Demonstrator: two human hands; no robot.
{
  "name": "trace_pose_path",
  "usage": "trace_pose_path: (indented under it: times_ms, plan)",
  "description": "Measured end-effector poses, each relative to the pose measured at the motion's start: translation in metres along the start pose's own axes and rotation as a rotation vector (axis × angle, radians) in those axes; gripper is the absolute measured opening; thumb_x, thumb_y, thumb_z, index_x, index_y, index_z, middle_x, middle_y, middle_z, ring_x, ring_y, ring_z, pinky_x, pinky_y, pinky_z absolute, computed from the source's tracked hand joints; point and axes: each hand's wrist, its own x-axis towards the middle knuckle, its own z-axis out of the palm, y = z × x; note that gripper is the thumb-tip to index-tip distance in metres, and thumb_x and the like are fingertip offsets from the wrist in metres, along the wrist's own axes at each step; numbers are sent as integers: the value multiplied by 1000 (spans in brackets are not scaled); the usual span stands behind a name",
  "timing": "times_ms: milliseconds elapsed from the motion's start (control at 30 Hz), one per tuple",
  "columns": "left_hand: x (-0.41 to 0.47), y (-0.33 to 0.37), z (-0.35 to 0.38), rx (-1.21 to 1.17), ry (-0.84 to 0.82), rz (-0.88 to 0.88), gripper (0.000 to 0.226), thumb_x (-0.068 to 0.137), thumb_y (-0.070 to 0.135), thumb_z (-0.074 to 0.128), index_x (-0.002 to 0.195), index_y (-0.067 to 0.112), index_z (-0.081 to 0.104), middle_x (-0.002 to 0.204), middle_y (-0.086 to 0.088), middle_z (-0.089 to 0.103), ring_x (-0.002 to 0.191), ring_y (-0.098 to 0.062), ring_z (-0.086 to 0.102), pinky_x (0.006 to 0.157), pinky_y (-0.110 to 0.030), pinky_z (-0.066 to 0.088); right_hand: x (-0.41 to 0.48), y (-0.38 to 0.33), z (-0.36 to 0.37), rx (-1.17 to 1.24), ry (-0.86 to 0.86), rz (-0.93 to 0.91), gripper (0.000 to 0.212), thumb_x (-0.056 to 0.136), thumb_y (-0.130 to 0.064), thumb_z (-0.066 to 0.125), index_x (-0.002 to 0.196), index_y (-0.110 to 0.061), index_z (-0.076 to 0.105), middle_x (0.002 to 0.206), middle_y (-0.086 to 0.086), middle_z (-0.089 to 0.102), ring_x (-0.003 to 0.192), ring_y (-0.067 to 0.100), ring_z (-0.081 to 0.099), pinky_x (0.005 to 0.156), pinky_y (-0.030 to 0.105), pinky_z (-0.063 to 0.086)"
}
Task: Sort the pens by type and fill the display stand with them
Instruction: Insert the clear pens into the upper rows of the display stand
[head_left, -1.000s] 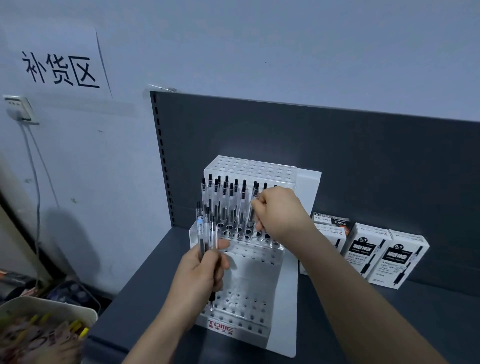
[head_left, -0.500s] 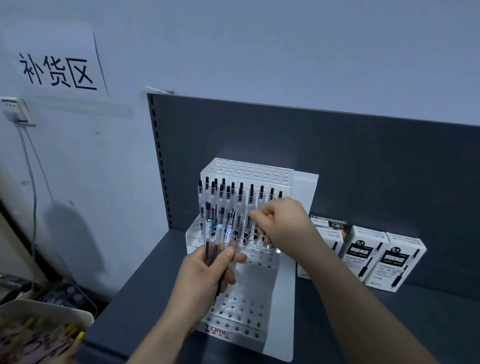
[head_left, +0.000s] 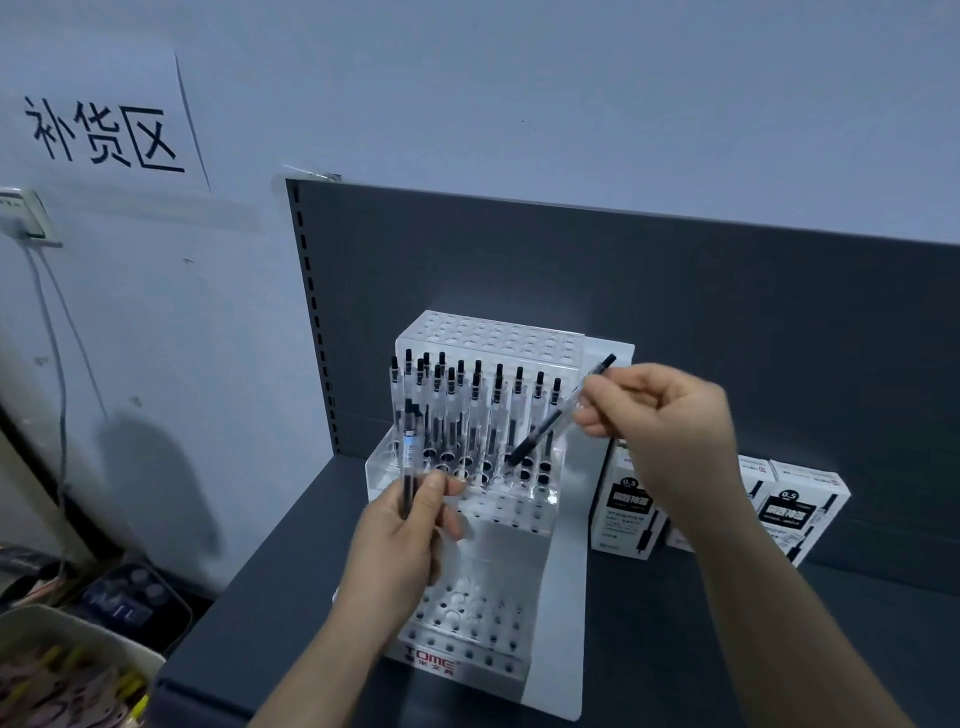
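A white stepped display stand (head_left: 550, 597) with rows of holes stands on the dark shelf. Several clear pens with black caps (head_left: 470, 415) stand upright in its middle tier; the top and bottom tiers hold none. My left hand (head_left: 400, 540) grips a clear pen (head_left: 409, 457) upright in front of the stand's left side. My right hand (head_left: 660, 431) pinches a single pen (head_left: 550, 421) tilted, its black tip pointing down-left toward the holes at the right end of the middle tier.
White pen boxes (head_left: 628, 509) (head_left: 795, 514) stand on the shelf right of the stand, against the dark back panel (head_left: 675, 291). A bin of mixed items (head_left: 67, 670) sits low at the left, below a wall socket and cable.
My right hand took one pen from the bunch in my left hand and lifted it to the right, tilted over the middle tier. My left hand holds fewer pens.
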Motion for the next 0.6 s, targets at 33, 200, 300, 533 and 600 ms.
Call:
trace_pose_path:
  times_ms: [33, 200, 300, 533, 600]
  plan:
    - [1, -1, 0, 11, 18, 1, 30, 99, 30, 44, 95, 6, 61, 52, 4, 48, 39, -7, 35, 37, -20, 31, 2, -1, 2, -17, 32, -31, 7, 85, -8, 70, 90, -2, 70, 68, 11, 72, 64, 18, 72, 65, 27, 60]
    - [-1, 2, 4, -76, 21, -19, 18, 102, 16, 36, 85, 10, 35, 63, -3, 35, 42, -8, 24, 40, -21, 19, 4, 6, 20, -298, -3, -139, 8, 88, -11, 68, 86, -5, 72, 66, 2, 72, 63, 5, 71, 68, 27, 60]
    - [-2, 2, 4, -102, -2, 11, 15, 102, 13, 34, 89, 8, 38, 65, -6, 37, 43, -8, 26, 39, -21, 20, 10, 8, 33, -494, -108, -152, 14, 91, -15, 63, 79, -11, 69, 62, -2, 69, 64, 11, 71, 72, 38, 59]
    - [-3, 1, 1, -79, -26, 100, 18, 100, 17, 41, 94, 4, 51, 56, 4, 53, 43, -10, 35, 44, -28, 32, 21, 10, 46, -723, -192, -117, 35, 91, -19, 58, 57, -10, 57, 61, 11, 69, 69, 30, 69, 71, 45, 56]
    - [-2, 0, 1, -35, -16, 123, 16, 100, 18, 43, 98, 8, 55, 59, 3, 58, 44, -12, 36, 44, -27, 32, 24, 9, 47, -800, -213, -135, 40, 91, -20, 57, 53, -11, 50, 63, 14, 69, 70, 31, 69, 70, 42, 56]
